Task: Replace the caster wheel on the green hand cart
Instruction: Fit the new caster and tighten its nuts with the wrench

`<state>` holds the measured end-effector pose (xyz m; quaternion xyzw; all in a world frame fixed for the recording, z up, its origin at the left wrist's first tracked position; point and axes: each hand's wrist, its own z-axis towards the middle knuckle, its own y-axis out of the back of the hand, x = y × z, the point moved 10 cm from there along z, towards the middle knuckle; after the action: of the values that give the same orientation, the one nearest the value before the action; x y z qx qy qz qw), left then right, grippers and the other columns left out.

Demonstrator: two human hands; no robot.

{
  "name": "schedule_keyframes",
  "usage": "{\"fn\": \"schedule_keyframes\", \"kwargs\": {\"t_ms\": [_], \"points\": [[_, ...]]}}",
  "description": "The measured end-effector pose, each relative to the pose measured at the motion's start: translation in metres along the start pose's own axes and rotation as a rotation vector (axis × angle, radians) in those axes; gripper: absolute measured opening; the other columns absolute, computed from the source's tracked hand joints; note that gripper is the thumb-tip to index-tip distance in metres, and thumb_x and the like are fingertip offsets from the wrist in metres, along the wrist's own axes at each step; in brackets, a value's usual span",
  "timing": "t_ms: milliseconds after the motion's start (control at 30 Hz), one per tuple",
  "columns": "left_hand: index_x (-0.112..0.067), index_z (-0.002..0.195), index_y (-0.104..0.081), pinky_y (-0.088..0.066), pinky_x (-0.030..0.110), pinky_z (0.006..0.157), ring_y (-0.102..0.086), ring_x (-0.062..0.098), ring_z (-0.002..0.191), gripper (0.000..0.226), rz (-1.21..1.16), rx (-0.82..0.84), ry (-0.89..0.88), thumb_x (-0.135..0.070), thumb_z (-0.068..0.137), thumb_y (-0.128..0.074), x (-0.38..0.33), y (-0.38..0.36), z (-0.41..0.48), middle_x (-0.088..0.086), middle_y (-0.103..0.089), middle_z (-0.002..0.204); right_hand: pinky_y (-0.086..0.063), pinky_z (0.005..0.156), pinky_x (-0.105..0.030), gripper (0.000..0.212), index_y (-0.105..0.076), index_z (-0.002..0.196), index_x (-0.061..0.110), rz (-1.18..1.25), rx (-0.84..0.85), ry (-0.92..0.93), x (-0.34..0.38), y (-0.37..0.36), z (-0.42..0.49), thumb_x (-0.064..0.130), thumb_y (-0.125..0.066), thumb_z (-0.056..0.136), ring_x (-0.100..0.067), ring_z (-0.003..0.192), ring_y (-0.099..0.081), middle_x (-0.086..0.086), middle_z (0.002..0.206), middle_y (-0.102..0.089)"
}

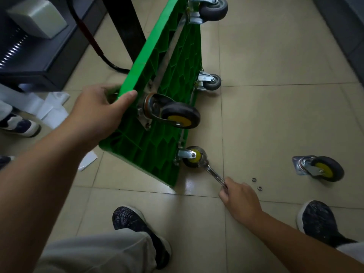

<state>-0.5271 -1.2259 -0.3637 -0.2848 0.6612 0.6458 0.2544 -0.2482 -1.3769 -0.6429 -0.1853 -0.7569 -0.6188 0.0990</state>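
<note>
Green cart (pixel 183 56) stands on edge; left hand (pixel 94 113) grips its rim, right hand (pixel 241 198) pinches a wrench (pixel 214 175) at its lowest caster (pixel 194 156); loose caster (pixel 321 168) lies right of the cart.

1. Green hand cart (pixel 157 62): plastic platform tipped up on its long edge on the floor, ribbed underside facing right, left hand (pixel 96 113) gripping its upper near corner
2. Mounted casters: far grey casters (pixel 213 8) (pixel 211 82); upper yellow-hubbed caster (pixel 180 117); lower yellow-hubbed caster (pixel 194 156) down by the floor
3. Wrench (pixel 213 174): silver, head at the lower yellow-hubbed caster, handle gripped by the right hand (pixel 240 198)
4. Loose caster (pixel 323 168): black tyre, yellow hub, silver plate, lying on the floor well right of the cart
5. Two small metal rings (pixel 254 179) on the floor between wrench and loose caster
</note>
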Motion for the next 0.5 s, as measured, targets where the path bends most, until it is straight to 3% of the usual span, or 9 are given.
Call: {"fn": "schedule_keyframes", "kwargs": {"t_ms": [67, 133, 267, 400, 500], "points": [[-0.029, 0.126, -0.07, -0.061, 0.043, 0.079, -0.074, 0.026, 0.085, 0.028, 0.118, -0.07, -0.02, -0.04, 0.103, -0.059, 0.003, 0.005, 0.006, 0.003, -0.077, 0.092, -0.028, 0.06, -0.034, 0.01, -0.05, 0.092, 0.018, -0.02, 0.051, -0.078, -0.019, -0.02, 0.002, 0.027, -0.049, 0.095, -0.033, 0.071, -0.059, -0.007, 0.077, -0.067], [-0.029, 0.134, -0.063, -0.057, 0.052, 0.085, -0.069, 0.034, 0.096, 0.039, 0.289, -0.139, -0.073, -0.046, 0.101, -0.054, 0.002, 0.009, 0.009, 0.01, -0.073, 0.105, -0.033, 0.063, -0.035, 0.012, -0.048, 0.093, 0.016, 0.02, 0.082, -0.164, -0.039, -0.039, 0.004, 0.027, -0.048, 0.097, -0.037, 0.076, -0.061, -0.01, 0.08, -0.068], [-0.04, 0.141, -0.054, -0.057, 0.053, 0.091, -0.069, 0.027, 0.108, 0.062, 0.305, -0.148, -0.099, -0.066, 0.084, -0.059, 0.005, 0.008, 0.013, 0.0, -0.072, 0.119, -0.039, 0.077, -0.037, 0.013, -0.041, 0.091, 0.016, -0.004, 0.155, -0.193, -0.065, -0.072, 0.018, 0.026, -0.045, 0.099, -0.036, 0.082, -0.064, -0.005, 0.079, -0.066], [-0.04, 0.143, -0.052, -0.056, 0.052, 0.094, -0.069, 0.021, 0.107, 0.067, 0.37, -0.174, -0.174, -0.064, 0.082, -0.066, 0.005, 0.007, 0.015, -0.005, -0.072, 0.123, -0.035, 0.079, -0.037, 0.009, -0.037, 0.093, 0.018, 0.014, 0.256, -0.14, -0.073, -0.096, 0.031, 0.021, -0.043, 0.099, -0.033, 0.078, -0.059, 0.003, 0.072, -0.053], [-0.038, 0.146, -0.051, -0.056, 0.05, 0.095, -0.068, 0.019, 0.108, 0.069, 0.378, -0.196, -0.191, -0.06, 0.083, -0.067, 0.011, 0.008, 0.017, -0.005, -0.07, 0.126, -0.034, 0.08, -0.037, 0.007, -0.038, 0.098, 0.016, 0.07, 0.274, -0.167, -0.068, -0.107, 0.043, 0.017, -0.045, 0.098, -0.037, 0.088, -0.061, -0.007, 0.087, -0.065]]}}
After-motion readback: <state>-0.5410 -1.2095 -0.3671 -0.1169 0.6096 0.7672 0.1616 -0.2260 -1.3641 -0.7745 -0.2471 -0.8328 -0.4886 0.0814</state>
